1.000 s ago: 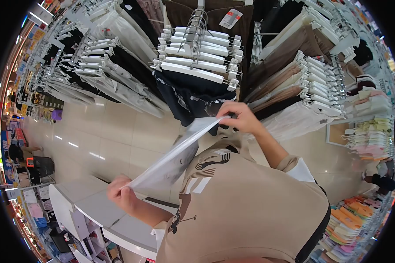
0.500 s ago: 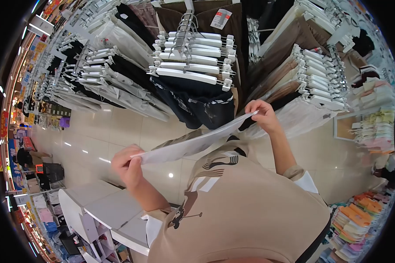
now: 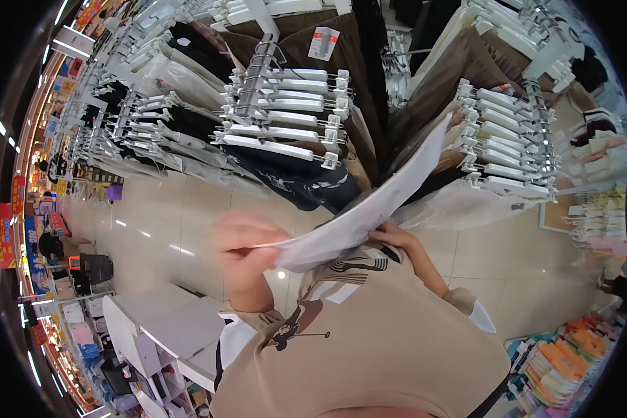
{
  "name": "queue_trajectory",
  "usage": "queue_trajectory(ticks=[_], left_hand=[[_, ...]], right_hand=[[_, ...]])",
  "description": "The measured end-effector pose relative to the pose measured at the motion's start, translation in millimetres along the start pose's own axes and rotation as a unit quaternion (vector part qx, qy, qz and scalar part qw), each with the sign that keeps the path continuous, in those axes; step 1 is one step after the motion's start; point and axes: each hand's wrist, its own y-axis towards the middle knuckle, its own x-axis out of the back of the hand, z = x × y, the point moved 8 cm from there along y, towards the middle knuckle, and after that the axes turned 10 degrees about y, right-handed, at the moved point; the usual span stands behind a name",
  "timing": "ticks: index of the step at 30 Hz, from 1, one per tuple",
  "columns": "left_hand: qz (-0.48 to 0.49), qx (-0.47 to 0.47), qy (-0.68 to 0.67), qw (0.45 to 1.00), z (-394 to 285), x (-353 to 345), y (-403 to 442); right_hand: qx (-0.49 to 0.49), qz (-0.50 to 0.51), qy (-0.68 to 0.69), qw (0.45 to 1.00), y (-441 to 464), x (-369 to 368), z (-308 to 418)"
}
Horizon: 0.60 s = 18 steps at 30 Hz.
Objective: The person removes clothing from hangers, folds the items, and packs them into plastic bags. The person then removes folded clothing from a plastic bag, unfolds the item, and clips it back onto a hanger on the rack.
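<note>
A thin white plastic-like sheet [image 3: 355,219] stretches diagonally in front of my chest, its upper right end free in the air. My left hand [image 3: 247,247], blurred by motion, pinches the sheet's lower left end between thumb and fingers. Under the sheet's right part is my right hand [image 3: 393,238], near its lower edge; its fingertips are partly hidden, and what they hold is not visible. Just beyond the sheet hang dark patterned shorts [image 3: 292,182] on white clip hangers [image 3: 279,132].
Brown trousers [image 3: 460,76] and more white hangers [image 3: 498,139] hang at the right. White counters [image 3: 167,313] stand at the lower left, with folded colourful clothes [image 3: 564,359] at the lower right. A person [image 3: 52,244] is at the far left.
The sheet's right end has left my right hand's pinch and swung upward. My right hand has dropped toward my chest, while my left hand has moved right and slightly up.
</note>
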Motion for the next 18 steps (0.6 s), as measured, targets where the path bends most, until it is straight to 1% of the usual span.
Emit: queue_trajectory(ticks=[1,2,3,6,7,9,10,12,13,15,18], left_hand=[[-0.022,-0.008,-0.031,0.999,-0.1,-0.3,2.0],[-0.045,-0.014,-0.061,0.997,-2.3,0.9,3.0],[-0.067,-0.023,-0.092,0.993,-4.3,3.3,2.4],[-0.171,-0.049,-0.103,0.979,-2.2,33.4,-2.7],[-0.259,-0.015,-0.077,0.963,-2.0,45.9,-4.3],[-0.427,0.055,-0.025,0.902,-10.2,72.1,-11.5],[-0.423,0.041,-0.046,0.904,-10.5,84.7,-8.8],[-0.415,0.007,-0.095,0.905,-7.5,126.7,6.1],[-0.421,0.005,-0.1,0.901,-7.7,141.3,14.1],[-0.434,0.011,-0.107,0.894,-11.6,170.5,27.2],[-0.28,-0.005,-0.212,0.936,12.7,234.2,41.0]], right_hand=[[0.042,0.012,0.131,0.99,-1.1,2.0,16.3],[0.079,0.023,0.261,0.962,-8.9,-2.3,45.7],[0.115,0.029,0.385,0.915,-15.6,-4.0,72.5],[0.152,0.067,0.535,0.829,-21.2,-3.9,128.2],[0.163,0.037,0.524,0.835,-17.2,4.6,128.7],[0.187,-0.023,0.503,0.844,-8.9,16.9,125.2],[0.21,-0.011,0.485,0.849,-15.6,14.5,149.3],[0.273,-0.054,0.448,0.849,-31.0,13.2,199.6],[0.305,-0.075,0.427,0.848,-38.4,12.7,224.6],[0.301,-0.137,0.424,0.843,-38.1,19.8,263.6],[0.326,-0.138,0.362,0.862,-33.2,2.8,362.0]])
